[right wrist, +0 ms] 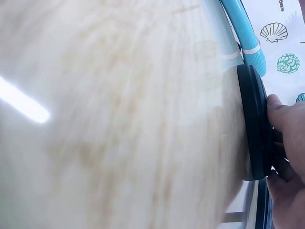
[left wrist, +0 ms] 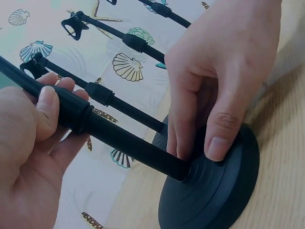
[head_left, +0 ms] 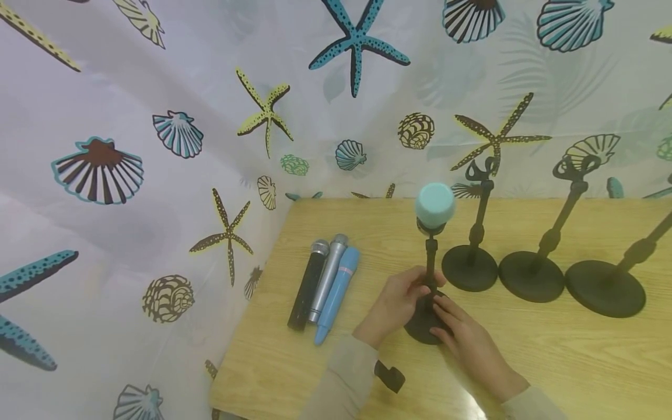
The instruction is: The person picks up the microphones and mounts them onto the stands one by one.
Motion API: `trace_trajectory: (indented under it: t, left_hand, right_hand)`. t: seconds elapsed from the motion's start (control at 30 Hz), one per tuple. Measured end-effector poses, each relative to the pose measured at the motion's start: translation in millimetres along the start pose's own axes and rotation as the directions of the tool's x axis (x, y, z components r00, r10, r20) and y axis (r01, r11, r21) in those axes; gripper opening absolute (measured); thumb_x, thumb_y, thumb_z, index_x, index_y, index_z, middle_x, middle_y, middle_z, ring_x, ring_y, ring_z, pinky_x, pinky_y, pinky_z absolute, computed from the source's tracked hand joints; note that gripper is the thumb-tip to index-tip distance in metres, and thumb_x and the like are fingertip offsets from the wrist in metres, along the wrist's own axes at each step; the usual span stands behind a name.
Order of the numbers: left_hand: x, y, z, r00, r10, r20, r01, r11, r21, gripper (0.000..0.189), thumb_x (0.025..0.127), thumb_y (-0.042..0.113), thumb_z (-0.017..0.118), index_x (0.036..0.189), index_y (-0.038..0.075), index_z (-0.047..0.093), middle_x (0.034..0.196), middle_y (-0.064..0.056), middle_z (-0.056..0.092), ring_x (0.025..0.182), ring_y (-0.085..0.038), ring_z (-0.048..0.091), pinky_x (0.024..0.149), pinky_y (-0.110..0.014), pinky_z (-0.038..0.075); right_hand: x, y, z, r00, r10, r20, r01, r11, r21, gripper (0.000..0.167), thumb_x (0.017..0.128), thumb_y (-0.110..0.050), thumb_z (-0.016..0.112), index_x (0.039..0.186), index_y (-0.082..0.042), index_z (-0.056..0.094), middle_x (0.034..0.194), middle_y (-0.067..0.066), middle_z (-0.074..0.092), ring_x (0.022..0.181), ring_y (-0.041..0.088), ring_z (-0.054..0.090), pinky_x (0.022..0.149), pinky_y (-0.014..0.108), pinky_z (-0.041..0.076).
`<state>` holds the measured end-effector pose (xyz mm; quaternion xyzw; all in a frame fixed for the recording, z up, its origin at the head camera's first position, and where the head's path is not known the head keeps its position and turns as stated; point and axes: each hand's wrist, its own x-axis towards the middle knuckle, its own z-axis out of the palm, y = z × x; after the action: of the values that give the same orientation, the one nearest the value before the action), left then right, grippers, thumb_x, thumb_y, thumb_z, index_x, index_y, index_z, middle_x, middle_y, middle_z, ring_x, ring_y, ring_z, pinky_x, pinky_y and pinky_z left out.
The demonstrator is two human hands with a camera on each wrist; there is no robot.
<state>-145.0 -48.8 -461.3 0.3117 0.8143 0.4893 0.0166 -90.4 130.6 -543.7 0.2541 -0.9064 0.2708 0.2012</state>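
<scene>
A black microphone stand (head_left: 430,262) stands on the table with a teal microphone (head_left: 435,205) in its top clip, the head facing up. My left hand (head_left: 401,300) holds the pole; the left wrist view shows its thumb and fingers round the thick black collar (left wrist: 71,107). Low on the same stand is my right hand (head_left: 469,344), its bent fingers and thumb holding the round base (left wrist: 209,195) close to the pole. In the right wrist view the thumb and fingers lie against the base (right wrist: 257,124), partly out of frame.
Left of the stand lie a black microphone (head_left: 307,289), a silver microphone (head_left: 328,280) and a blue microphone (head_left: 338,294), side by side. Three more black stands (head_left: 469,268) line the right of the wooden table (head_left: 273,361). A shell-patterned curtain (head_left: 210,146) hangs behind and left.
</scene>
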Motion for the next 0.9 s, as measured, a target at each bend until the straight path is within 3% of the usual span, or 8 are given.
trace_trajectory:
  t: [0.17, 0.37, 0.47, 0.7, 0.9]
  left_hand:
    - [-1.5, 0.0, 2.6, 0.997, 0.039, -0.063, -0.037, 0.999, 0.040, 0.023, 0.095, 0.018, 0.056, 0.114, 0.012, 0.066, 0.113, -0.001, 0.074, 0.116, -0.006, 0.065, 0.098, -0.016, 0.051]
    - [-2.2, 3.7, 3.9, 0.989, -0.021, -0.148, 0.032, 0.997, 0.073, 0.027, 0.089, 0.019, 0.065, 0.114, 0.011, 0.070, 0.112, 0.001, 0.075, 0.110, -0.004, 0.067, 0.092, -0.012, 0.052]
    - [-1.7, 3.6, 5.0, 0.987, -0.022, -0.160, 0.035, 0.996, 0.081, 0.027, 0.088, 0.018, 0.068, 0.114, 0.012, 0.070, 0.112, 0.001, 0.075, 0.111, -0.003, 0.066, 0.093, -0.012, 0.051]
    - [-4.9, 3.9, 9.4, 0.985, -0.045, -0.165, 0.031, 0.996, -0.086, 0.034, 0.091, 0.009, 0.066, 0.124, 0.013, 0.061, 0.120, -0.009, 0.070, 0.116, -0.009, 0.064, 0.096, -0.017, 0.053]
    - [-7.9, 6.6, 13.0, 0.977, -0.043, -0.209, 0.023, 0.995, -0.096, 0.030, 0.092, 0.011, 0.066, 0.121, 0.006, 0.063, 0.119, -0.013, 0.071, 0.113, -0.009, 0.066, 0.096, -0.017, 0.053]
  right_hand:
    - [-1.0, 0.4, 1.3, 1.000, -0.002, 0.002, 0.002, 1.000, -0.006, 0.051, 0.079, -0.012, 0.082, 0.120, 0.010, 0.064, 0.136, 0.022, 0.058, 0.119, 0.040, 0.062, 0.091, 0.045, 0.057]
    - [-0.2, -0.7, 1.2, 1.000, -0.006, -0.003, 0.006, 1.000, -0.014, 0.051, 0.078, -0.011, 0.082, 0.120, 0.011, 0.064, 0.135, 0.023, 0.058, 0.118, 0.042, 0.061, 0.091, 0.046, 0.056]
    - [-0.3, -0.8, 1.0, 1.000, -0.013, -0.011, 0.013, 1.000, -0.013, 0.051, 0.077, -0.011, 0.082, 0.120, 0.011, 0.064, 0.134, 0.024, 0.058, 0.118, 0.042, 0.061, 0.091, 0.046, 0.056]
    - [-0.8, -0.8, 0.9, 0.999, -0.018, -0.028, 0.018, 1.000, -0.011, 0.053, 0.076, -0.011, 0.083, 0.121, 0.011, 0.064, 0.134, 0.023, 0.059, 0.118, 0.041, 0.062, 0.090, 0.045, 0.057]
    - [-0.6, -0.4, 0.2, 0.999, -0.029, -0.031, 0.028, 0.999, -0.018, 0.052, 0.076, -0.010, 0.083, 0.120, 0.012, 0.064, 0.133, 0.024, 0.060, 0.118, 0.042, 0.061, 0.090, 0.045, 0.056]
